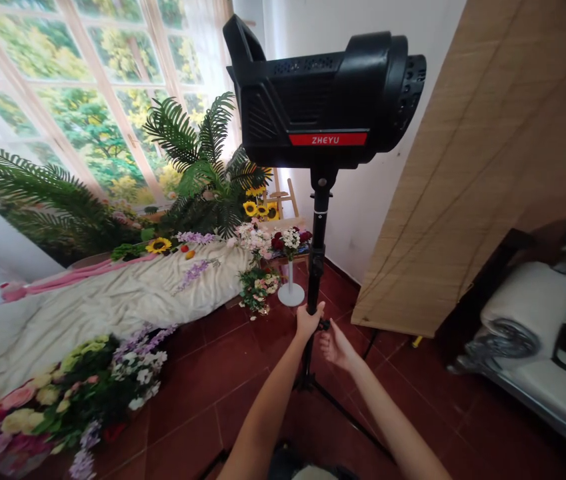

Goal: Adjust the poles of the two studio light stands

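In front of you, on the red tiled floor (233,353), the black light stand (314,288) rises with its legs spread low down, bearing the black studio light (313,100) marked ZHEYU well above your hands. Your left hand (309,321) is closed around the pole. Your right hand (337,345) is just beside it, lower and to the right, fingers curled in near the small dark knob (323,325); whether they pinch it, I cannot tell. Behind the pole you have a white round-based stand (291,295) with flowers over it. A cream cloth (187,287) spreads to your left, and a woven blind (413,200) hangs to your right.
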### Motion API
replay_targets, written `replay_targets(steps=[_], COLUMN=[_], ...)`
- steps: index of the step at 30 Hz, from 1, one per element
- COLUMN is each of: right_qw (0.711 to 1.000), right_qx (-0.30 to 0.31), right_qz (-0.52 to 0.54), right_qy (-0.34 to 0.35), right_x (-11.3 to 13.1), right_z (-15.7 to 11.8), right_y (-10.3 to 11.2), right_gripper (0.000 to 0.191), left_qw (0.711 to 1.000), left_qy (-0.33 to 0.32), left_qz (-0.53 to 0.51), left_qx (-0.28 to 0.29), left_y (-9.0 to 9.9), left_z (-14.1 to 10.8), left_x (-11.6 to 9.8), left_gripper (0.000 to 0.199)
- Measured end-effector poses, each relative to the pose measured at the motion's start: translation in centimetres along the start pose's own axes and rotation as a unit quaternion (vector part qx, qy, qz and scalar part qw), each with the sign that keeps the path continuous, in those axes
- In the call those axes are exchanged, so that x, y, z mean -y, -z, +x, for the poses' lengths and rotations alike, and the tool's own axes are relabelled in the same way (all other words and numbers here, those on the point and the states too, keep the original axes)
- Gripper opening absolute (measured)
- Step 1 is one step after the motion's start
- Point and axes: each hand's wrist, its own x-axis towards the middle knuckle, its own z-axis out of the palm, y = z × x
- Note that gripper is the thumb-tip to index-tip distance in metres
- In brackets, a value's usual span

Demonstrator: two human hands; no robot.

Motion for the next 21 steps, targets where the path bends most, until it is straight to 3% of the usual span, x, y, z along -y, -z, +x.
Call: replay_targets(steps=[3,7,14,21], right_qw=[0.998,0.995,0.989,0.986], right_qx=[0.056,0.068,0.091,0.116], right_qz=[0.028,0.052,0.109,0.111], right_qy=[0.023,0.057,0.052,0.045], right_x=[0.9,1.5,1.9,2.6], right_z=[-0.9,-1.2,-1.1,-1.3], right_y=[-0.6,-0.9,-0.9,-0.8], right_gripper=[0.044,0.033,0.018,0.013], left_qw=[1.000,0.999,0.997,0.998], left_qy=[-0.023,-0.023,-0.003,0.011], left_qz=[0.001,0.025,0.051,0.040], left_qx=[0.019,0.014,-0.058,-0.041], left_y=[0.2,0.3,-0.5,-0.3], left_z=[0.2,0.3,0.4,0.6], left_x=[0.3,0.7,1.2,1.3], left_gripper=[0.045,0.048,0.048,0.044])
